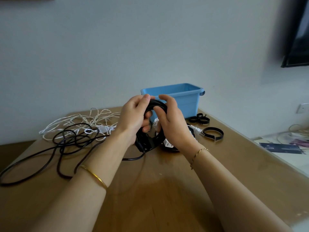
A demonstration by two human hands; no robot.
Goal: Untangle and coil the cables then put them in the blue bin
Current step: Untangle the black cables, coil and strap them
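Both hands hold a black cable coil (157, 104) upright above the table, in front of the blue bin (185, 97). My left hand (133, 118) grips the coil's left side, thumb on top. My right hand (172, 121) grips its right side with curled fingers. The cable's loose length (55, 148) trails left across the table in tangled loops. A tangled white cable (87, 119) lies at the far left, its plug (103, 128) near my left wrist. Another white plug (197, 131) shows beside my right hand.
Several black strap ties (199, 119) lie right of the bin, and one open strap (214, 133) lies nearer. The wooden table (158, 190) meets the wall behind the bin. A lower white surface (284, 149) with papers and cords sits at the right.
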